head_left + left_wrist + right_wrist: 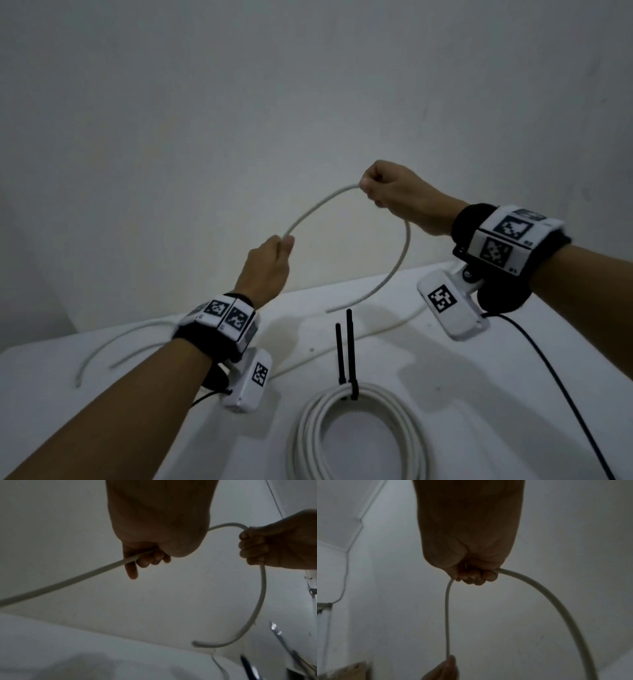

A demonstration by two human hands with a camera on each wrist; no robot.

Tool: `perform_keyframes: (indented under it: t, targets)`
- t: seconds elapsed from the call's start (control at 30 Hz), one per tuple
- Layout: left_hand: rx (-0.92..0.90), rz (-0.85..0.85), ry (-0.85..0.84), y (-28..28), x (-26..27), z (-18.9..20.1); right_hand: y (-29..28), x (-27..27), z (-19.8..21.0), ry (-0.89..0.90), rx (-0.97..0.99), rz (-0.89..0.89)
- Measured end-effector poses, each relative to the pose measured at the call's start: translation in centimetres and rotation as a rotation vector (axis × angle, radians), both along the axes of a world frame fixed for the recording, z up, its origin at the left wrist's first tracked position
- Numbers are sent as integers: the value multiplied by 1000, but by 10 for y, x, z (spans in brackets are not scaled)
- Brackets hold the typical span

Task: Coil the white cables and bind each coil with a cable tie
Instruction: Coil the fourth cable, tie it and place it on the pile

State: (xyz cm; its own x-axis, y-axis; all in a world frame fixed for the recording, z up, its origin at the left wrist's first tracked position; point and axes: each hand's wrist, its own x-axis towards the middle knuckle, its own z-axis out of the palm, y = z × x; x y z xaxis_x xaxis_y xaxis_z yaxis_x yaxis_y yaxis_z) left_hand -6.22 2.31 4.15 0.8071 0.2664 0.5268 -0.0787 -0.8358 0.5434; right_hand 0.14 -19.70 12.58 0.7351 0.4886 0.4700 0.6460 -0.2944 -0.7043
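Observation:
A loose white cable (318, 207) arcs in the air between both hands above the white table (445, 394). My left hand (274, 255) grips it low on the left; the cable (68, 580) runs out of its fingers toward the table. My right hand (380, 188) holds it in a fist higher up, and the free end (394, 270) curves down from it to just above the table. In the right wrist view the cable (547, 595) bends through the curled fingers (476, 576). A finished white coil (356, 435), bound by two black cable ties (346, 346), lies on the table in front.
Other loose white cable lengths (102, 346) lie at the table's left, and one (383, 329) runs along the far side. A black wrist-camera lead (555, 383) crosses the table at the right. A plain wall (308, 85) stands behind.

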Motion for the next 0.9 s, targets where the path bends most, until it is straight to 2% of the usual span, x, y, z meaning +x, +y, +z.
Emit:
perform_keyframes:
  t: [0.07,0.13,0.3,0.4,0.47,0.53,0.6,0.73,0.9]
  targets:
    - [-46,38,-95,2,-18,30,-10,-9,17,-193,-212,-70]
    - [-153,58,-148,8,-31,61,-18,-17,22,-310,-459,-136]
    - [-537,-53,-213,13,-76,122,-44,-35,19,-195,-623,-221]
    - [-605,-158,-228,-4,-107,141,-46,-60,25,-243,-826,-378]
    - [-588,-198,-254,-11,-125,150,-44,-79,34,-306,-858,-474]
    - [-566,-213,-276,-14,-139,156,-41,-98,46,-314,-777,-485]
    - [-544,-228,-285,-17,-159,157,-38,-118,55,-234,-592,-417]
    - [-591,-223,-316,-23,-196,139,-26,-163,45,216,104,-45]
    - [-678,-182,-343,-28,-223,105,-8,-209,6,600,479,232]
